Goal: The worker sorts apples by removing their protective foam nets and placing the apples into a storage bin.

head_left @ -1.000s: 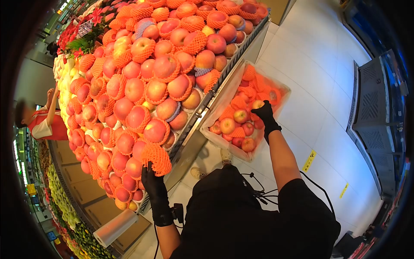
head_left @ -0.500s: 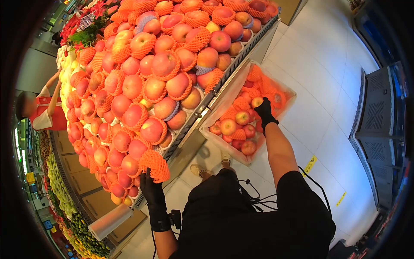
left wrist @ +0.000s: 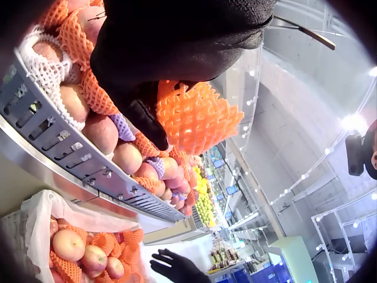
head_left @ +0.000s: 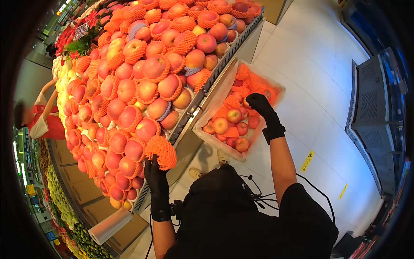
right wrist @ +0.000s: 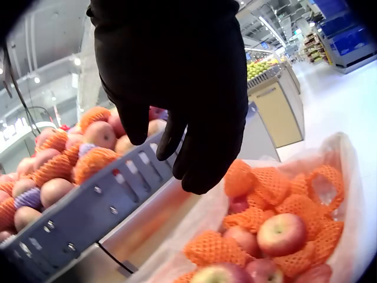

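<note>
My black-gloved left hand (head_left: 157, 178) pinches an orange foam net sleeve (head_left: 160, 152) at the lower edge of the apple display. In the left wrist view, the sleeve (left wrist: 197, 121) hangs from the fingers with its open, scalloped edge outward. Over the crate (head_left: 279, 91), my right hand (head_left: 260, 105) hovers in a black glove. Its fingers (right wrist: 171, 135) point loosely down and hold nothing in the right wrist view. Inside the lined crate are bare apples, one a red-yellow apple (right wrist: 281, 234), among several orange foam nets (right wrist: 272, 184).
A large apple pile (head_left: 129, 93), many in foam nets, slopes behind a grey slotted rail (head_left: 235, 56). A plastic bag roll (head_left: 110, 226) sits at the display's lower corner. Another person (head_left: 45, 118) stands at far left. Cables (head_left: 258, 196) hang beside my legs.
My right hand has come away from an apple in the crate and risen above it. The left hand still holds the foam net sleeve. The head view has shifted slightly.
</note>
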A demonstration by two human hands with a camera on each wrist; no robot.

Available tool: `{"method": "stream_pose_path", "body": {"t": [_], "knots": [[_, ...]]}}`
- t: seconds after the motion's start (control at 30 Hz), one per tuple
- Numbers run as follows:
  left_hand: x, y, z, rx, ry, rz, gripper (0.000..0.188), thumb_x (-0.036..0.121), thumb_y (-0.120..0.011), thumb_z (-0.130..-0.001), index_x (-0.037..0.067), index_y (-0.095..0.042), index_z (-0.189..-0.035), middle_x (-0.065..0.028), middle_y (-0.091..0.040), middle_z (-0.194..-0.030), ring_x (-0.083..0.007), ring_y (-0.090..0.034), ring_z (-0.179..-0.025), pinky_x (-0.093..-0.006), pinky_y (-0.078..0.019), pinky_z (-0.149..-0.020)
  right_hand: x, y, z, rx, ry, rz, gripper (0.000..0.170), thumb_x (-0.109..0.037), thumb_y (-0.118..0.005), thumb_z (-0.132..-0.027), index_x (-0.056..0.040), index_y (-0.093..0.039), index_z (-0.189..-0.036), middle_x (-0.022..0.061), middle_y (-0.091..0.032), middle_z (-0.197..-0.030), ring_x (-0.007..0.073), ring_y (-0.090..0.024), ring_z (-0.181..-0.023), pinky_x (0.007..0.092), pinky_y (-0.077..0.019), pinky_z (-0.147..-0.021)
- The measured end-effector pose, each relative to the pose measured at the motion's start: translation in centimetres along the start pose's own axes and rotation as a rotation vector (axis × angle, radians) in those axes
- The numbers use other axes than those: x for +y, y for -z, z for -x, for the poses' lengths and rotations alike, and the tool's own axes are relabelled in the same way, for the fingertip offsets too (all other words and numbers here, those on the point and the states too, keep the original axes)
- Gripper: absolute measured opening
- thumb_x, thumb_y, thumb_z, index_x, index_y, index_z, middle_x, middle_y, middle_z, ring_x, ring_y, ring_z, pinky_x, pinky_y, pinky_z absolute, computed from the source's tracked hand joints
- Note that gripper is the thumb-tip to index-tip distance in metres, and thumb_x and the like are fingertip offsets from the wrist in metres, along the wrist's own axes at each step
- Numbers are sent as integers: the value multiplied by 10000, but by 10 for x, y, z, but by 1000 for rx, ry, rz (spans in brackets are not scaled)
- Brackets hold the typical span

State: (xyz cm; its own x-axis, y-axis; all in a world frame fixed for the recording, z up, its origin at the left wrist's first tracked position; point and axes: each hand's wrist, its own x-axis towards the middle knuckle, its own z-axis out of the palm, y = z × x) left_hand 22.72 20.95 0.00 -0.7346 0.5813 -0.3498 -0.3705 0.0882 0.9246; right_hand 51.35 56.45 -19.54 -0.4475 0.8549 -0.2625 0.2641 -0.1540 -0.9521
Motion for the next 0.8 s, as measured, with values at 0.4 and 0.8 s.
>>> {"method": "stream_pose_path", "body": {"t": [0.4, 0.8], "knots": [[-46, -38, -26, -232, -132, -262, 307, 154, -569, -967, -39, -581, -1204, -104, -628, -1099, -175, -625, -985, -324, -568, -798, -167, -142, 141, -448, 260, 197, 597, -377, -710, -844, -29, -523, -1291, 177, -624, -1163, 295, -607, -1085, 374, -475, -926], [-10, -39, -3, -392, 36, -83, 459, 139, -598, -940, -21, -455, -1346, -157, -566, -1225, -256, -612, -1058, -413, -577, -843, -115, -101, 116, 72, 386, 307, 252, -211, -616, -877, 1, -626, -1012, 238, -654, -902, 390, -647, -881, 437, -511, -731]]}}
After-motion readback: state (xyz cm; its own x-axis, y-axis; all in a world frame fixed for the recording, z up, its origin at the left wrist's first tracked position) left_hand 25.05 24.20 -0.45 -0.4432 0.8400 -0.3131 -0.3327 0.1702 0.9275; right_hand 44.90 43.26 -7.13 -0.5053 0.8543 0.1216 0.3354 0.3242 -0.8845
